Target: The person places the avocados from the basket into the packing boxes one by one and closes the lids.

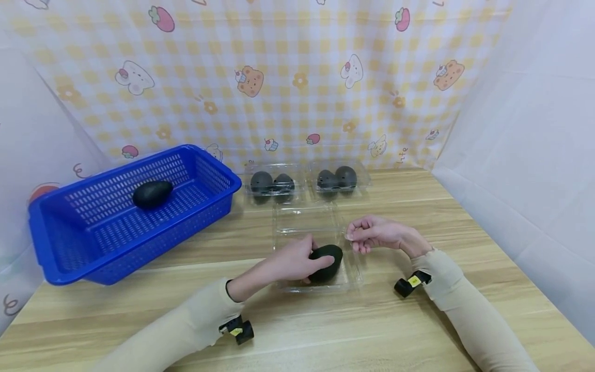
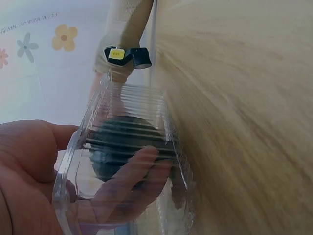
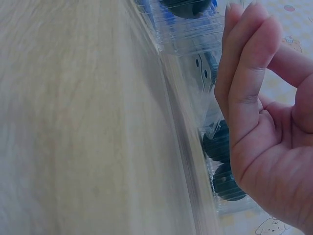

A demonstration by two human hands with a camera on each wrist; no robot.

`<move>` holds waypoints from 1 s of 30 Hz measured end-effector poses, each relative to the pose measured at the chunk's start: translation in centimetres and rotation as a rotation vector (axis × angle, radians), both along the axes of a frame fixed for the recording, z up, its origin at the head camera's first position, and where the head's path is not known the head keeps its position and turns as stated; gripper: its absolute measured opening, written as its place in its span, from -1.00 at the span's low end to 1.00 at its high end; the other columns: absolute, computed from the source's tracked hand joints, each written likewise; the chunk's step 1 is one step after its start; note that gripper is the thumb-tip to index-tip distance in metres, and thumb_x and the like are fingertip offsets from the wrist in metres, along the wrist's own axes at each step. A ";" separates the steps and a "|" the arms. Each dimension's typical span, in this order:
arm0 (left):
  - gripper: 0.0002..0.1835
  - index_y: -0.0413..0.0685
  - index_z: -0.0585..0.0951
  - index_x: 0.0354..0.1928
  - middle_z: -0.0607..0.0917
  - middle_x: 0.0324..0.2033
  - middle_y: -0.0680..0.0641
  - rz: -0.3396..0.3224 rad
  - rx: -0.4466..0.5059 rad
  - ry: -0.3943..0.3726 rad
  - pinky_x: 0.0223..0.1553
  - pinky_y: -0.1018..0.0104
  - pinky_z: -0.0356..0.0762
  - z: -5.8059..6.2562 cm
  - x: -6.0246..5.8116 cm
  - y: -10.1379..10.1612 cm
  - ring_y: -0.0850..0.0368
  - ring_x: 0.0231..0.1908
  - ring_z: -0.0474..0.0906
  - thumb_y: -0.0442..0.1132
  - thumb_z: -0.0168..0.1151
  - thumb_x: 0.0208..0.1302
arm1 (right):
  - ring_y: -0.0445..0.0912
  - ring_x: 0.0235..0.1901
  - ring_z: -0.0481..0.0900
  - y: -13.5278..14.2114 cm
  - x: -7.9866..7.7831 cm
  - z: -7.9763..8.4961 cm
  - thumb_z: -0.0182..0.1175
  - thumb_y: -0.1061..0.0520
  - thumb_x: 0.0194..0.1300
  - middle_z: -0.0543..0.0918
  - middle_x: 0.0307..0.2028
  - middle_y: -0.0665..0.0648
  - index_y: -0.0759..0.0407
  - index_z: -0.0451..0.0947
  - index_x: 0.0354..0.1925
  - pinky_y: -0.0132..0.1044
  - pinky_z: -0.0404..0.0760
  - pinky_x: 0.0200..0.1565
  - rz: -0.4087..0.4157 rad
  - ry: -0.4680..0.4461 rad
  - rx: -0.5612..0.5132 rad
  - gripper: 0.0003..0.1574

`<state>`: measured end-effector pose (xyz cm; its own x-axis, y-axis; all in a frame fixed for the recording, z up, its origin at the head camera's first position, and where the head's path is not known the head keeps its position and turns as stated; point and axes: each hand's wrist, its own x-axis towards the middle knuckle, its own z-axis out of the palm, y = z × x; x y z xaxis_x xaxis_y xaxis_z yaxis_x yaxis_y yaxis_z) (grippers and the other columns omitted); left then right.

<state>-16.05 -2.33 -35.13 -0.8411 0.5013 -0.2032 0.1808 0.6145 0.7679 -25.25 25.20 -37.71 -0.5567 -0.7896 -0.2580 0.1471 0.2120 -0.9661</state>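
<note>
A dark green avocado (image 1: 331,252) is in the lower half of an open clear plastic container (image 1: 297,219) at the middle of the table. My left hand (image 1: 295,261) grips the avocado from the left, thumb lying over its top. Through the container's ribbed wall, the left wrist view shows the fingers curled about the dark fruit (image 2: 112,147). At the container's right edge, my right hand (image 1: 381,235) pinches the rim between thumb and forefinger. The pinch point itself is partly hidden in the right wrist view, where the curled fingers (image 3: 249,78) face the container.
A blue plastic basket (image 1: 162,240) stands at the left with one avocado (image 1: 152,195) inside. Behind the open container are two clear containers, left (image 1: 299,175) and right (image 1: 362,178), each holding two dark avocados. A checked curtain (image 1: 297,103) hangs at the back.
</note>
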 end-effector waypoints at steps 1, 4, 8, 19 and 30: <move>-0.47 -0.25 0.46 0.08 0.66 -0.25 -0.12 -0.004 0.000 0.001 -0.36 0.28 0.60 0.0 0.0 0.1 0.16 -0.56 0.68 0.09 0.23 0.41 | -0.25 -0.49 0.60 0.0 0.0 0.0 0.07 0.25 0.51 0.71 -0.43 0.05 0.27 0.49 -0.20 -0.49 0.57 -0.42 0.002 0.001 -0.002 -0.90; -0.47 -0.26 0.45 0.13 0.66 -0.28 -0.11 -0.011 0.017 -0.008 -0.31 0.27 0.58 0.0 0.2 0.4 0.17 -0.53 0.70 0.06 0.23 0.42 | -0.25 -0.50 0.60 0.0 -0.1 -0.1 0.07 0.25 0.51 0.71 -0.43 0.04 0.29 0.49 -0.20 -0.49 0.57 -0.43 0.003 0.002 -0.005 -0.88; -0.46 -0.27 0.41 0.19 0.64 -0.36 -0.08 -0.036 0.064 -0.030 -0.37 0.28 0.55 0.2 0.4 0.6 0.14 -0.46 0.72 -0.04 0.28 0.38 | -0.25 -0.50 0.59 0.0 0.0 -0.1 0.07 0.25 0.52 0.70 -0.43 0.05 0.37 0.47 -0.18 -0.48 0.57 -0.43 -0.002 0.003 0.001 -0.85; -0.52 -0.26 0.42 0.09 0.59 -0.29 -0.09 -0.097 0.103 -0.029 -0.41 0.34 0.55 0.6 0.4 0.4 0.10 -0.37 0.71 -0.19 0.39 0.29 | -0.26 -0.50 0.58 0.0 0.0 -0.1 0.06 0.24 0.52 0.69 -0.44 0.03 0.35 0.47 -0.19 -0.48 0.57 -0.43 0.006 0.006 -0.002 -0.85; -0.67 -0.27 0.48 -0.05 0.64 -0.33 -0.06 -0.161 0.095 0.002 -0.36 0.34 0.63 1.1 0.1 -0.6 0.02 -0.41 0.67 -0.32 0.39 0.27 | -0.26 -0.50 0.58 -0.1 -0.1 -0.2 0.07 0.24 0.52 0.69 -0.43 0.03 0.35 0.46 -0.19 -0.49 0.56 -0.43 0.003 0.010 0.003 -0.85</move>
